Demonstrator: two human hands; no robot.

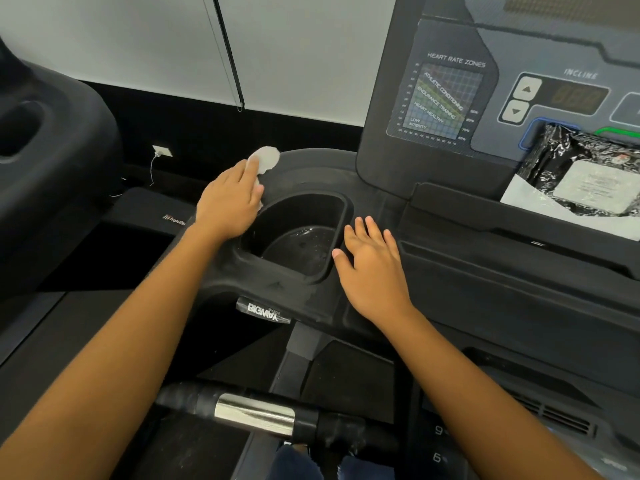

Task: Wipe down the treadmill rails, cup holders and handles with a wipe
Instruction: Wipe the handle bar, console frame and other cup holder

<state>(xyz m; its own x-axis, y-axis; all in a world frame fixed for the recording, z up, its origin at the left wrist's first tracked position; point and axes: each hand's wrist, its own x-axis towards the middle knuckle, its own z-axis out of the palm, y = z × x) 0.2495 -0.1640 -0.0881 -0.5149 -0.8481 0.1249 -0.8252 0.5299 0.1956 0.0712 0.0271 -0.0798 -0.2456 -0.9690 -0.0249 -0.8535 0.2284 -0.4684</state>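
Note:
The treadmill's black left cup holder (304,216) sits in the middle of the view, its bottom wet and glossy. My left hand (230,202) presses a white wipe (266,159) flat against the console's far-left rim beside the cup holder; the wipe sticks out past my fingertips. My right hand (372,268) lies flat with straight fingers on the console surface just right of the cup holder, holding nothing. A black handle bar with a chrome sensor (254,415) runs across the bottom of the view.
The control panel (446,98) with a heart-rate chart rises at the right. A black pack of wipes (585,174) lies on the console tray below it. Another machine's black console (45,161) stands at the left. A wall socket (162,151) is on the far wall.

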